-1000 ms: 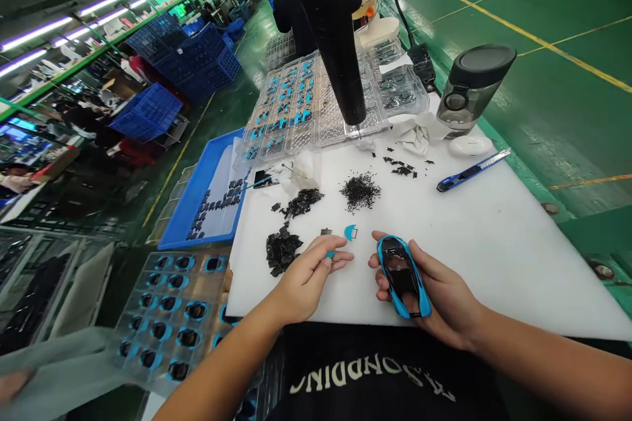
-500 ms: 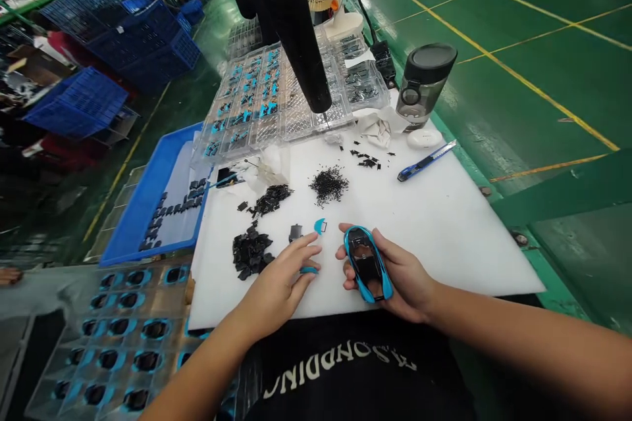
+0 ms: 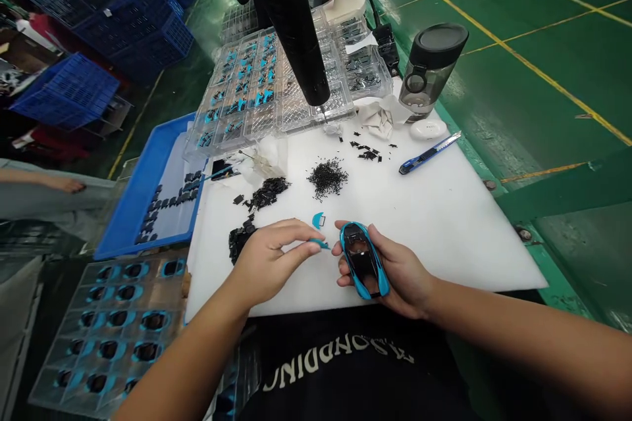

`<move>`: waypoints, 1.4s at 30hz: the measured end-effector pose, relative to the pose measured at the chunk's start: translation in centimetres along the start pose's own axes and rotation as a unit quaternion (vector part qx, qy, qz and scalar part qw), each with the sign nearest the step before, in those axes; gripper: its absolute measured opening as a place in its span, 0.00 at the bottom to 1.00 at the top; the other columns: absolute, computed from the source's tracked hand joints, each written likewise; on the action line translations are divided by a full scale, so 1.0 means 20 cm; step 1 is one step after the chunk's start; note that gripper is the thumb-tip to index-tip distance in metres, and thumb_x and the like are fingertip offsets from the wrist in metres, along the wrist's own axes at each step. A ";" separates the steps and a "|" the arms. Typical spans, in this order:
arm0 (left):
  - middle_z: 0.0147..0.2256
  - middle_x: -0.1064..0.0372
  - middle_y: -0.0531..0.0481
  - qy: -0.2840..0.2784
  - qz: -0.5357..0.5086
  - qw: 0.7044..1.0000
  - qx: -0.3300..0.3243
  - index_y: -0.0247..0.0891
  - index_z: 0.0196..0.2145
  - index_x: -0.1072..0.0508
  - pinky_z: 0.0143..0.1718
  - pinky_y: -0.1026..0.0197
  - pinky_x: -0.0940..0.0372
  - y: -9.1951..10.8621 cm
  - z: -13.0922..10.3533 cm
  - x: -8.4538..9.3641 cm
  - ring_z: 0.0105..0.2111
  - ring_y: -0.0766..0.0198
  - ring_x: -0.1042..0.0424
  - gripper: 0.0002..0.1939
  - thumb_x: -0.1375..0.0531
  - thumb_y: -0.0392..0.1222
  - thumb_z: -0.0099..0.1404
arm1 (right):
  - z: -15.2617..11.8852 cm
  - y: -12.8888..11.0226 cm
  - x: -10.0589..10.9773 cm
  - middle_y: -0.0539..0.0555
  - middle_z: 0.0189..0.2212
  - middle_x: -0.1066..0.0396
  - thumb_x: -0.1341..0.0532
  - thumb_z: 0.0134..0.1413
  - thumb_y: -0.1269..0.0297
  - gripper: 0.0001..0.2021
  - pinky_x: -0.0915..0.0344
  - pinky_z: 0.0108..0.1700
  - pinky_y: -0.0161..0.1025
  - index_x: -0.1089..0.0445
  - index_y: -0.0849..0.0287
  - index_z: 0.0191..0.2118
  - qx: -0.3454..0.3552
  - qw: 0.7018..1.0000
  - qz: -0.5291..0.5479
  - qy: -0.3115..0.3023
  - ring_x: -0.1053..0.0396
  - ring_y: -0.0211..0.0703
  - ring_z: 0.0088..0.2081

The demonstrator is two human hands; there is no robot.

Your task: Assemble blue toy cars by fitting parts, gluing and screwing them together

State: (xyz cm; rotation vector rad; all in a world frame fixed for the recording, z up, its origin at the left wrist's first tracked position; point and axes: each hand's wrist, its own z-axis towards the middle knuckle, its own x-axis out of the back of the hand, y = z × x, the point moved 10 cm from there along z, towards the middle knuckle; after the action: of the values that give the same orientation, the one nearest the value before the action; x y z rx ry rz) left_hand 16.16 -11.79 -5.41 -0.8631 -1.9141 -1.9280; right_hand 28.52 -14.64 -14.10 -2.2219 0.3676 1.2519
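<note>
My right hand [image 3: 399,270] is closed around a blue and black toy car body [image 3: 363,260], tilted with its glossy dark side up. Between the thumb and forefinger of my left hand [image 3: 276,260] is a small blue plastic part [image 3: 320,243], its tip pointing toward the car body. A second blue part with a thin dark loop [image 3: 318,220] lies on the white work mat [image 3: 419,230], just beyond my left fingertips. Behind my left hand a heap of black plastic pieces [image 3: 240,240] is partly hidden. Farther off lies a pile of tiny black screws [image 3: 327,179].
A black tool [image 3: 301,33] with a thin tip hangs over the mat. A blue utility knife [image 3: 429,152] and a dark bottle [image 3: 433,72] are at right. Clear compartment trays [image 3: 247,89] stand behind; a blue bin [image 3: 162,177] is left. Another person's hand [image 3: 66,184] shows far left.
My left hand has lifted the small blue part off the mat and brought it nearer the car body. My right hand holds the car as before. Another person's arm has come in at left.
</note>
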 end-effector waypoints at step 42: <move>0.37 0.29 0.52 -0.070 0.074 0.994 0.030 0.41 0.40 0.29 0.39 0.59 0.36 0.08 0.24 -0.19 0.39 0.62 0.29 0.08 0.41 0.46 0.65 | 0.01 0.03 0.00 0.56 0.38 0.29 0.56 0.70 0.53 0.25 0.26 0.44 0.42 0.27 0.64 0.44 -0.010 0.999 -0.007 -0.031 0.28 0.41 0.33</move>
State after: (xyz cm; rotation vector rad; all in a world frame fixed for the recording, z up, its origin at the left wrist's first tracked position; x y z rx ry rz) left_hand 21.00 -8.05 -6.72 -1.1151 -1.9139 -1.7580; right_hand 28.13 -14.95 -14.43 -2.1934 0.3169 1.3191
